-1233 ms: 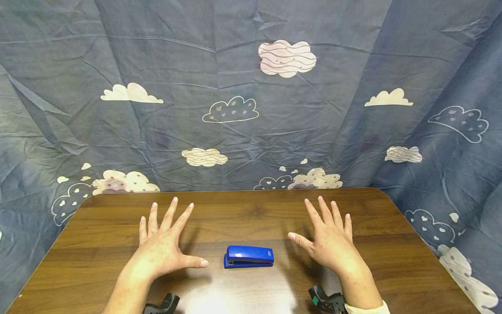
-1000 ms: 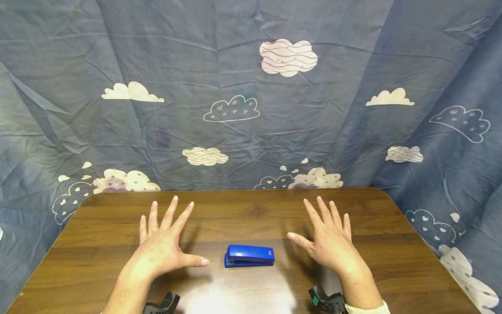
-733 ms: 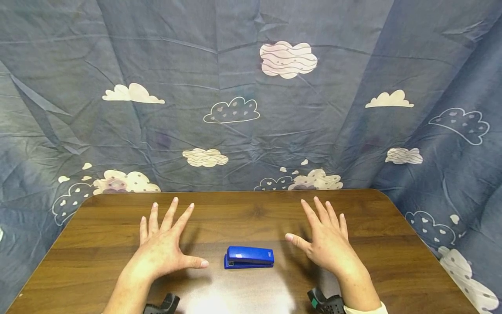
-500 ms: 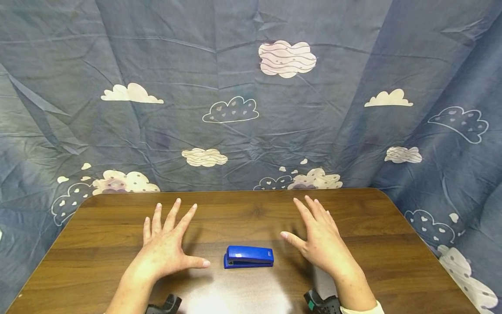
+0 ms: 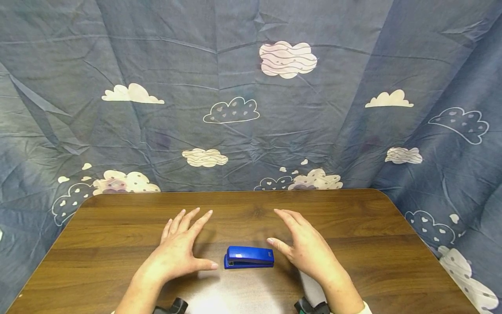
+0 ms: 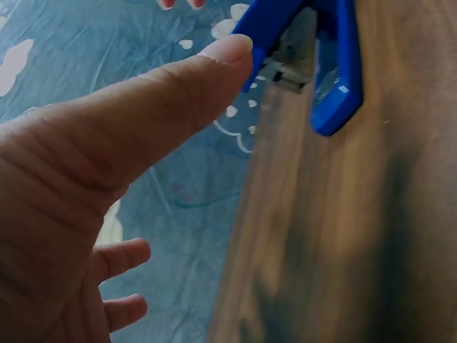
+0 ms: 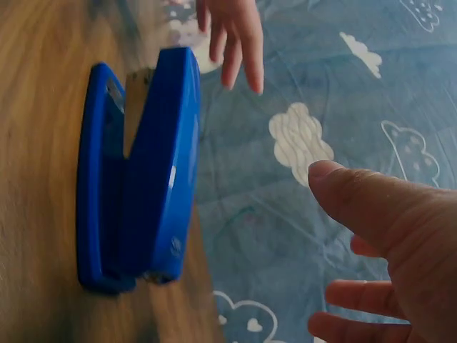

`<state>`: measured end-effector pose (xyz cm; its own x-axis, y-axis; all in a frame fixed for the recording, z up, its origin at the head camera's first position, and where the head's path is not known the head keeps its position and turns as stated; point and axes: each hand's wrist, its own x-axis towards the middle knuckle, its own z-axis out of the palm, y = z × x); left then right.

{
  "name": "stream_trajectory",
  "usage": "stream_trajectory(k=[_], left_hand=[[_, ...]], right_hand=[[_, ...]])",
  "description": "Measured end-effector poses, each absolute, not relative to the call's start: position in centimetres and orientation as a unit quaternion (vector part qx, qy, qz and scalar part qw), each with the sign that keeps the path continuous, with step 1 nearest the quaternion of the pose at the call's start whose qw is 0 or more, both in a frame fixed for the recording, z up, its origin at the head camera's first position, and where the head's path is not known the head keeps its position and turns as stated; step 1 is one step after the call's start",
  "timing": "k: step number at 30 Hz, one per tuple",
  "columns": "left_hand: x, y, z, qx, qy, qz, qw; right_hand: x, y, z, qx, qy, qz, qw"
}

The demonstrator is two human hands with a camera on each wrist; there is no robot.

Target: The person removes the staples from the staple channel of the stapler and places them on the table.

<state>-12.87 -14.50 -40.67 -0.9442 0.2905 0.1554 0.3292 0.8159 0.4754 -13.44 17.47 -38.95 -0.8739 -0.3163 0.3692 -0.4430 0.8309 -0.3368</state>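
Note:
A blue stapler (image 5: 249,256) lies on the wooden table (image 5: 98,244), its mouth end to the left. My left hand (image 5: 176,253) hovers left of it, fingers spread and thumb pointing at the mouth end. In the left wrist view the thumb overlaps part of the stapler (image 6: 335,107); whether they touch cannot be told there, but the head view shows a small gap. My right hand (image 5: 307,248) is held to the right, fingers extended and apart from the stapler. The right wrist view shows the whole stapler (image 7: 161,171) with its arm raised off the base. Neither hand holds anything.
A blue curtain (image 5: 243,135) with printed clouds hangs behind the table and along its right side. The table's far edge runs just beyond the fingertips. Dark wrist camera mounts (image 5: 311,306) show at the bottom of the head view.
Both hands have moved inward toward the stapler, the right from farther out. The fingers of each hand are less widely spread. The stapler has stayed in place.

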Motion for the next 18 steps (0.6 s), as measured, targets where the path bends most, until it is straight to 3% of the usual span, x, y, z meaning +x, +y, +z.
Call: stream_trajectory(k=[18], left_hand=[[-13.2, -13.1, -41.6, -0.223, -0.935, -0.277, 0.008]], right_hand=[[-12.3, 14.9, -39.7, 0.255, -0.941, 0.185, 0.123]])
